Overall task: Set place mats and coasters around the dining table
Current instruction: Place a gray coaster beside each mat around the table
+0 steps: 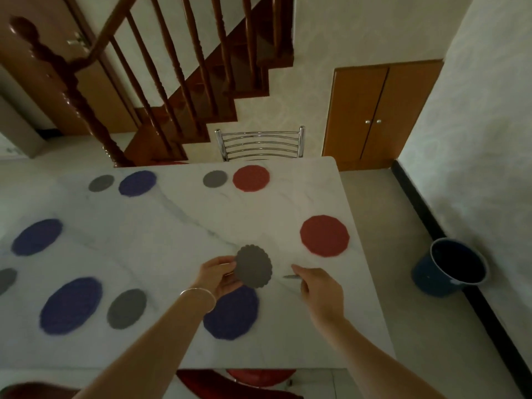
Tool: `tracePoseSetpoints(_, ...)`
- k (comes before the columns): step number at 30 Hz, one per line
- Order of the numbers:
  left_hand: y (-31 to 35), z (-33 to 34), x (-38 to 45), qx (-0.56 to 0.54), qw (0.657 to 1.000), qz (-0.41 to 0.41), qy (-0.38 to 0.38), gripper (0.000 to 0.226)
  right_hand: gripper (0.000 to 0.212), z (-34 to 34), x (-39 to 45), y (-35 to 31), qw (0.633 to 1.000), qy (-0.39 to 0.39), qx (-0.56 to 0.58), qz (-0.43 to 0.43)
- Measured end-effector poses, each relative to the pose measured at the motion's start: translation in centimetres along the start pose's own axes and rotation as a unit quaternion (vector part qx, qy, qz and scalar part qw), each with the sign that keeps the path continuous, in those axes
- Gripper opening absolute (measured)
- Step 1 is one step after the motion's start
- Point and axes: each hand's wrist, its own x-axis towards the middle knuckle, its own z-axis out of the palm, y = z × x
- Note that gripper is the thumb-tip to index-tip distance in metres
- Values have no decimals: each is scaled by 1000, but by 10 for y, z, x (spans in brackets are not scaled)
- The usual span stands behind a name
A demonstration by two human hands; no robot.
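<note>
A white marble dining table [172, 231] carries round place mats: blue mats [138, 183] [36, 237] [71, 306] [231, 315] and red mats [251, 178] [324, 236]. Grey coasters [100, 183] [215, 178] [126, 309] lie beside some of them, and another [5, 280] shows at the left edge. My left hand [218, 276] pinches a grey scalloped coaster [254, 266], held face-up above the near blue mat. My right hand [319, 292] hovers to its right and pinches a thin grey coaster [291, 277], seen edge-on. No coaster lies beside the right red mat.
A chrome-backed chair [259, 144] stands at the table's far end and a red seat [260, 377] at the near edge. A dark blue bucket [449, 267] sits on the floor to the right by the wall. A wooden staircase [161, 90] rises behind.
</note>
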Motion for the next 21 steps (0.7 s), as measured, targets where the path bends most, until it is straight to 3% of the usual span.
tracePoseSetpoints(6,-21,-23,4,-51,998,-18,35,14,37,35,-40,26,983,-175,-47,1)
tracePoseSetpoints(12,-29,-37,6,-58,998,-16,30,13,41,48,-54,35,981,-179,-55,-44)
tracePoseSetpoints(16,-33,-38,9,-51,998,-20,26,13,47,51,-60,43,958,-255,-113,-65)
tracePoseSetpoints(21,-36,-34,16,-50,998,-35,15,13,50,53,-69,44,944,-276,-151,-102)
